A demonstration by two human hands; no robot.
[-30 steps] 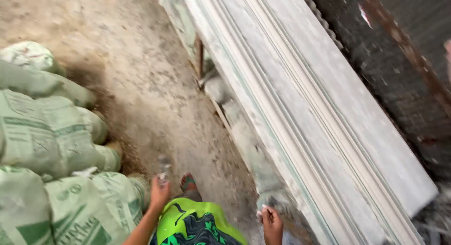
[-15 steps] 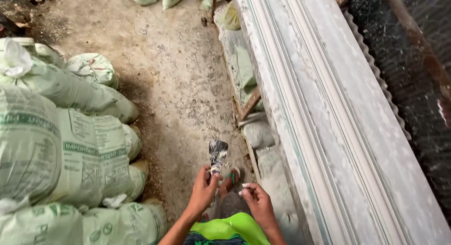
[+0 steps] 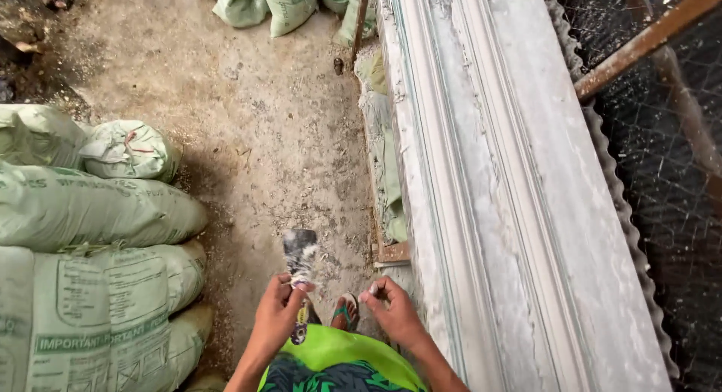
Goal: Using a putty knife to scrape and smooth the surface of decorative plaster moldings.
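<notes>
Hands down low in the frame, and we're standing on a dusty dirt floor (image 3: 256,136) in flip-flops. Our left hand (image 3: 277,311) is pinched shut on a ragged grey-and-white scrap (image 3: 301,258), looks like a dusty brush head or a wad of rag, honestly too blurry to say which; it sticks up out of the fingers, over the floor just ahead of our feet. Our right hand (image 3: 395,311) sits just beside it, fingers curled loosely together with white dust on the tips, and we can't see that it's holding anything. To our right runs a long white plaster cornice moulding (image 3: 496,211), ridged along its length and powdery, lying flat and stretching away from us. Under its near edge there are green sacks and a bit of wooden frame (image 3: 392,250). On our left, stacked green woven sacks (image 3: 90,271) with printing on them, with one smaller knotted sack (image 3: 128,150) on top. More sacks (image 3: 263,4) sit at the far end. A corrugated sheet edge and wire mesh (image 3: 662,159) line the far right side, with a rusty bar (image 3: 639,42) crossing above.
</notes>
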